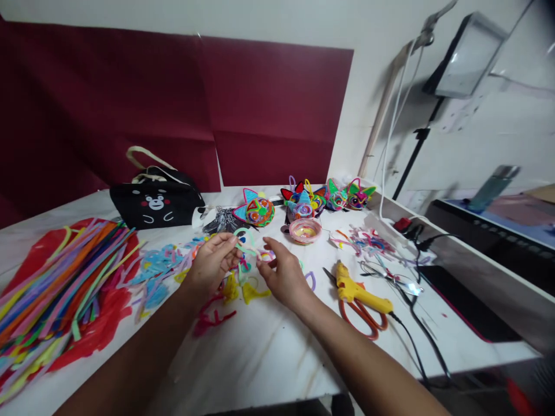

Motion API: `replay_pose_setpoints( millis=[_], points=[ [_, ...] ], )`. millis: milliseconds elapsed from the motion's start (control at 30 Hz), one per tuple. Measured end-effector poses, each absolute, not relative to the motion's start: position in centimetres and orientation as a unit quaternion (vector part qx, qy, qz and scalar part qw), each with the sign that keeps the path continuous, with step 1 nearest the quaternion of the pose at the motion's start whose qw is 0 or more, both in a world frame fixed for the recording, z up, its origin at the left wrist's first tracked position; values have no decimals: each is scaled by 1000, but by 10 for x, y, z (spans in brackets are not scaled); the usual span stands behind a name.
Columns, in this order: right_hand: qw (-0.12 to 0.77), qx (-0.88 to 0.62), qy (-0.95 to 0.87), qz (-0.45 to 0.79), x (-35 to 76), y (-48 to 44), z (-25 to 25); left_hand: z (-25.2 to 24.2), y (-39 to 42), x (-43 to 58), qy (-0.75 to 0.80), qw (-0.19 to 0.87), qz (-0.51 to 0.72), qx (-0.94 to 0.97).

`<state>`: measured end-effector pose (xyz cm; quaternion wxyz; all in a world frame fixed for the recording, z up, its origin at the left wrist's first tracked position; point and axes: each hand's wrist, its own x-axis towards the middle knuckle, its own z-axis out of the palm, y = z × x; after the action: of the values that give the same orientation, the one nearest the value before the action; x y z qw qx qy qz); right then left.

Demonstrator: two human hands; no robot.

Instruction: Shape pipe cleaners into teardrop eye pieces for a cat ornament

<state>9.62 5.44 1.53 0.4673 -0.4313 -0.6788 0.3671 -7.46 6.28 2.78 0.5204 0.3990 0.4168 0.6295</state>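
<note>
Over the middle of the table, a mint-green pipe cleaner [248, 250] bent into a loop is held up in front of me. My left hand [212, 259] pinches it between thumb and fingers at its left side. At its right end, the thumb and fingers of my right hand [285, 274] close on it, though the fingertips partly hide the grip. Below the hands lie yellow bent pipe cleaner pieces [254, 293] and dark red pieces [217, 316]. A purple pipe cleaner loop [310, 281] rests just right of my right hand.
A bundle of colourful pipe cleaners [65, 277] lies on red wrapping at left, before a black bag [156, 202]. Finished animal heads [259, 212] and a pink bowl [305, 230] stand behind. At right are a yellow glue gun [362, 293], orange-handled scissors [364, 323], glasses [392, 274] and cables.
</note>
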Motion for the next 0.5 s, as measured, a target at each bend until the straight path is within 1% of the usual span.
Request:
replay_pose_setpoints(
  millis=[67, 167, 333, 500],
  points=[
    [427, -410, -676, 438, 89, 64, 9, 24, 59, -73, 416, 524, 629, 396],
    [400, -392, -658, 504, 86, 66, 0, 20, 57, -75, 417, 527, 633, 384],
    [413, -369, -579, 598, 92, 63, -5, 11, 60, -85, 416, 522, 651, 361],
    [437, -345, -518, 650, 103, 59, -1, 8, 61, -89, 432, 515, 650, 353]
  ],
)
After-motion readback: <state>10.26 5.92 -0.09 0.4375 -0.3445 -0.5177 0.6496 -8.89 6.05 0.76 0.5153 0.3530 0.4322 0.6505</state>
